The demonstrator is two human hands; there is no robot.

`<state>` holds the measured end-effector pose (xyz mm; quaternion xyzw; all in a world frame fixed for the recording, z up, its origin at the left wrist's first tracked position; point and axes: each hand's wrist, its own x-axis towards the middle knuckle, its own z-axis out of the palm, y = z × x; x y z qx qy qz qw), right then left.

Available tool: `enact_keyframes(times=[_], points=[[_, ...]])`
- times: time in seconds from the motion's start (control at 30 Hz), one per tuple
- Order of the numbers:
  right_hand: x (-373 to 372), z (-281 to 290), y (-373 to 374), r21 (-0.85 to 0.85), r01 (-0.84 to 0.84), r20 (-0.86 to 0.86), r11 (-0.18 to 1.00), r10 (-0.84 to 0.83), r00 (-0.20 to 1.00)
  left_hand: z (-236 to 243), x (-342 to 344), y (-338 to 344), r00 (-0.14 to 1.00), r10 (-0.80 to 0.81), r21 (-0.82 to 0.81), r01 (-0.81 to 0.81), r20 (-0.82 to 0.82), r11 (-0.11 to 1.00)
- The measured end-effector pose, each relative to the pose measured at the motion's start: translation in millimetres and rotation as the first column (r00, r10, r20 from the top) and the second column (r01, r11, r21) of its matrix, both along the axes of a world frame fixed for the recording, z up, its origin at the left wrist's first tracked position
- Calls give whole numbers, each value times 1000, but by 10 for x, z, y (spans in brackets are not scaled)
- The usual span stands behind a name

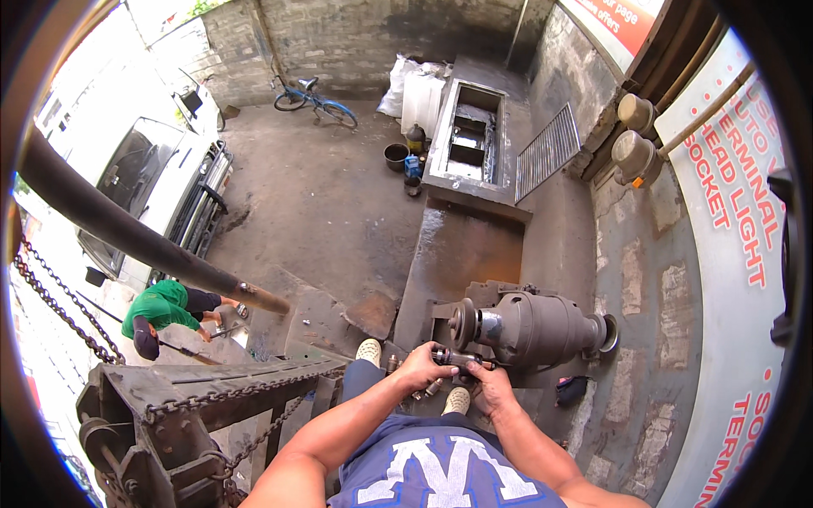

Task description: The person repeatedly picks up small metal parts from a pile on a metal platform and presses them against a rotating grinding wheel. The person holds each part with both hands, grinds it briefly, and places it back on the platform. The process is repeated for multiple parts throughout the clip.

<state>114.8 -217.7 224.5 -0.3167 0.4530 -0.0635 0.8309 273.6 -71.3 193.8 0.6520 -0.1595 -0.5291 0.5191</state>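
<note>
Two hands (418, 368) (492, 390), close together, pinching a metal cylindrical part (459, 358), near a grey motor (540, 328)

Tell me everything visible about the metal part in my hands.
The metal part looks like a short, slim, grey cylinder, shiny in places, with an orange patch near its right end. It runs crosswise, gripped by the left hand and right hand, which partly cover it, near the grey machine; details are unclear.

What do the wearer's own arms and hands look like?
The left hand and right hand are ungloved. The left arm and right arm show no sleeve, watch or band; any rings can't be made out. The shirt is dark blue with large white print.
</note>
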Motion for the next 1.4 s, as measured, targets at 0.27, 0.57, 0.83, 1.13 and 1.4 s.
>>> enact_keyframes(times=[0.27,0.57,0.83,1.13,1.4], points=[[-58,-53,23,-53,-86,252,995,97,963,55,-32,49,995,49,-34,-52,-86,998],[-48,-16,87,25,-58,217,998,51,975,96,69,30,999,41,87,-43,25,995],[-36,-24,79,18,-47,192,999,43,981,30,60,-1,993,66,96,-56,-96,994],[-55,28,-86,71,-73,115,995,64,991,24,-95,17,994,31,-53,-25,101,998],[-45,54,-18,70,-29,103,997,21,994,-40,-42,0,992,-18,-21,20,127,1000]])
